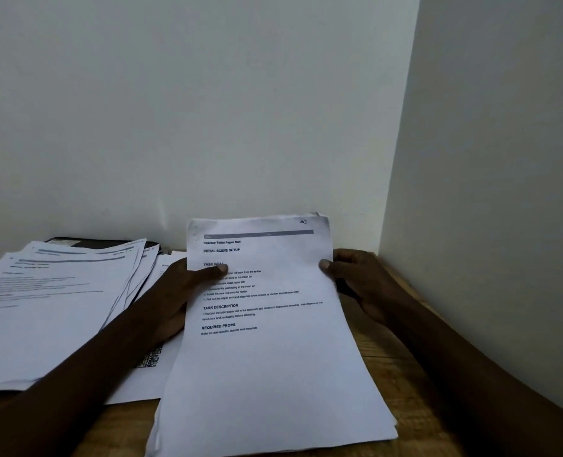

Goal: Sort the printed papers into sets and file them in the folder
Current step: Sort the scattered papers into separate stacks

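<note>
Held sheaf: a sheaf of printed papers is held up over the table, its top tilted away; the top sheet is headed "Replace Toilet Paper Roll".
Left hand: the left hand is clamped on the sheaf's left edge, thumb pressed on the print.
Right hand: the right hand is clamped on the right edge, thumb in front, fingers hidden behind.
Loose pile: a fanned pile is spread at the left.
Folder: a dark folder is partly covered by that pile, by the wall.
Code sheet: a coded sheet is seen flat under the left forearm.
</note>
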The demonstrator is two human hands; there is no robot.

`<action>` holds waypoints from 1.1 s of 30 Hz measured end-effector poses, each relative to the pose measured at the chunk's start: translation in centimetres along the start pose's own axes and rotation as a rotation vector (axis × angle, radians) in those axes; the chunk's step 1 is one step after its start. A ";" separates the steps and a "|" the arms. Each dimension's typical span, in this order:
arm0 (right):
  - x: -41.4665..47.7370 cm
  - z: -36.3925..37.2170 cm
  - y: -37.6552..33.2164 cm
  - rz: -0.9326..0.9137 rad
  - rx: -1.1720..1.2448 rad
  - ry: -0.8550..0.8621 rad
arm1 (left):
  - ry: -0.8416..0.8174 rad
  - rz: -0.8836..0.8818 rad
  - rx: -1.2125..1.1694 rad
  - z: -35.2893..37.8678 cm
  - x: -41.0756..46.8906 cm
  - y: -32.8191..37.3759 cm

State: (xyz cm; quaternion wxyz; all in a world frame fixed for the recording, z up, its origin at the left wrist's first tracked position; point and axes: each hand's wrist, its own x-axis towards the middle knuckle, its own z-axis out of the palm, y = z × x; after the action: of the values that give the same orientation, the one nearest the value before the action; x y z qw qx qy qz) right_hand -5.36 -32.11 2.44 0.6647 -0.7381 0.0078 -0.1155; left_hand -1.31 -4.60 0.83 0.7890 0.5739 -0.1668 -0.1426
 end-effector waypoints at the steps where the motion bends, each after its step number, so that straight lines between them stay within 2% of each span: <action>1: -0.1 -0.1 -0.1 -0.019 -0.002 0.021 | -0.004 0.015 -0.001 0.0 0.0 -0.1; 6: -0.2 -0.5 -0.2 -0.083 0.062 0.134 | 0.030 0.072 -0.023 -0.6 0.4 -0.5; 12: 0.2 -0.7 -0.2 -0.106 0.010 0.157 | 0.108 0.099 0.002 -1.3 0.9 -0.7; 22: -0.6 -1.3 -2.0 -0.141 0.203 0.235 | 0.192 0.136 0.024 -1.9 1.4 -1.1; 33: -0.1 -1.2 -1.3 -0.134 0.100 0.307 | 0.170 0.122 0.004 -1.9 1.4 -0.9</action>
State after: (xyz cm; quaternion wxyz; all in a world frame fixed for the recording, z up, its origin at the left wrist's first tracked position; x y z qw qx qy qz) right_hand -5.88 -33.12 3.78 0.6823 -0.6768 0.0544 -0.2709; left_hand 0.78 -3.82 -0.41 0.8064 0.5742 -0.1342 -0.0448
